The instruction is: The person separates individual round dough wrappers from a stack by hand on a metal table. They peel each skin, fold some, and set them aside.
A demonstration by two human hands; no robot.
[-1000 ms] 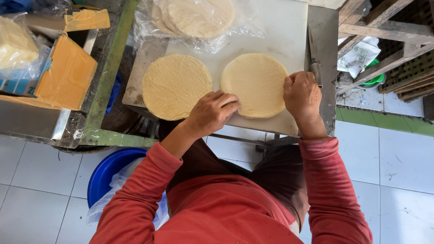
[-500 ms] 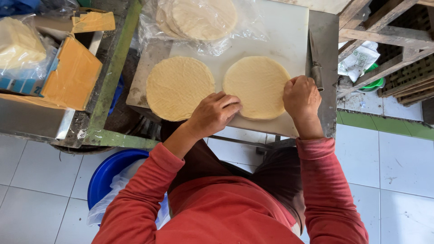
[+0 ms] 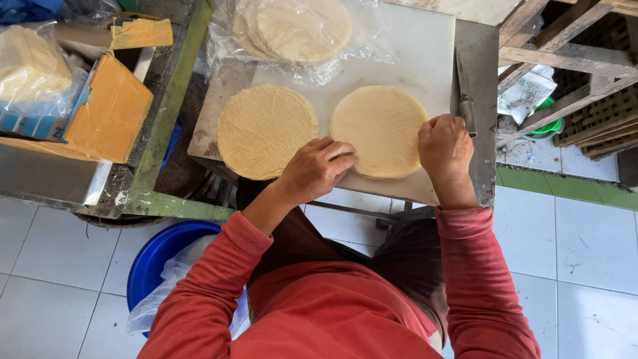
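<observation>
Two round pale yellow flatbreads lie side by side on a white cutting board [image 3: 425, 60]. My left hand [image 3: 318, 168] rests on the near left edge of the right flatbread [image 3: 379, 126], fingers curled over it. My right hand [image 3: 445, 147] pinches that same flatbread's right edge. The left flatbread [image 3: 267, 129] lies untouched just left of my left hand. Behind both sits a clear plastic bag [image 3: 299, 30] holding more stacked flatbreads.
A knife [image 3: 464, 100] lies along the board's right side on the metal table. An orange cardboard box [image 3: 106, 113] and a bagged yellow block [image 3: 30, 63] sit at left. A blue tub [image 3: 156, 256] stands on the tiled floor below. Wooden crates [image 3: 571, 66] are at right.
Both hands stay on the right flatbread; the left hand has shifted slightly along its near edge. The flatbreads have not visibly moved.
</observation>
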